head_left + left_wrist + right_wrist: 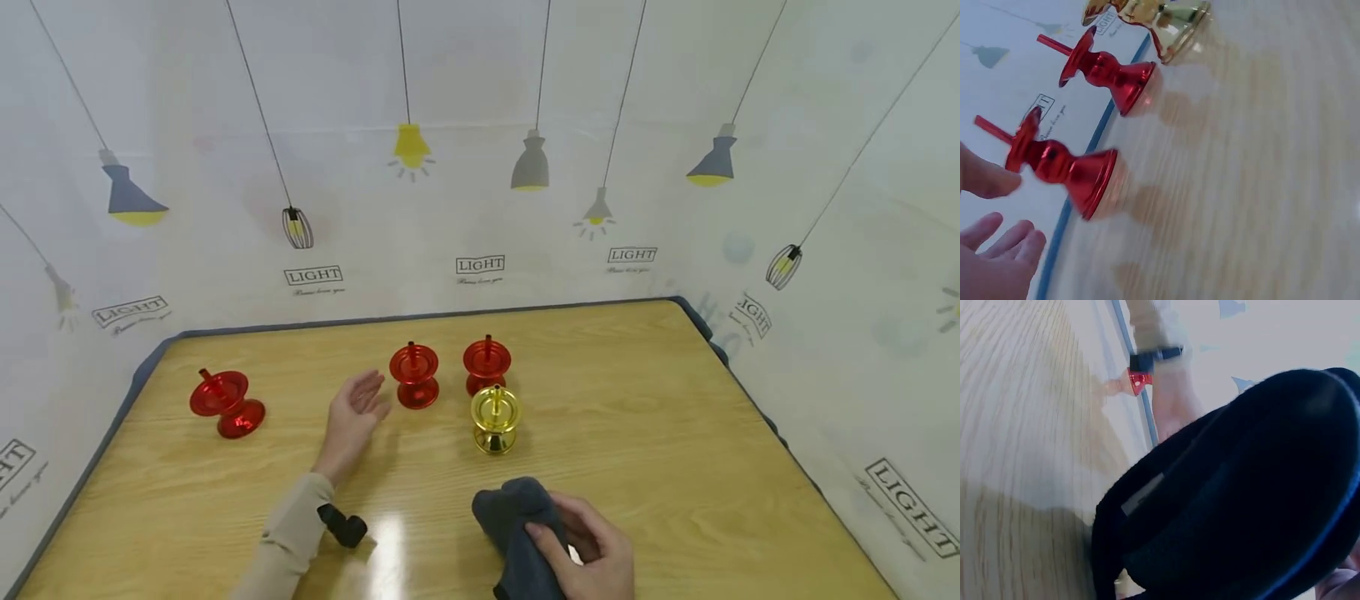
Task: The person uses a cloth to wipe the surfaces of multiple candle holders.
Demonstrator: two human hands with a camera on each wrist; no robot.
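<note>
Dark blue-grey cloth [521,533] is gripped in my right hand [592,554], with the thumb pressed over its front; the wrist view shows this cloth [1229,487] filling much of the frame. My left hand [356,417] hovers just left of a red candle holder [415,375], fingers loosely spread and holding nothing. In the left wrist view, the thumb of that hand [994,262] is near the red holder's dish [1022,147]; whether they touch I cannot tell. A second red candle holder [487,362] stands to the right, with a gold candle holder [495,417] in front of it.
Off to the left stands another red candle holder [228,402]. The wooden table [675,433] has a dark blue edge [420,317], and a white curtain [360,83] printed with lamps hangs behind it. A black wrist camera [343,527] is strapped to the left sleeve.
</note>
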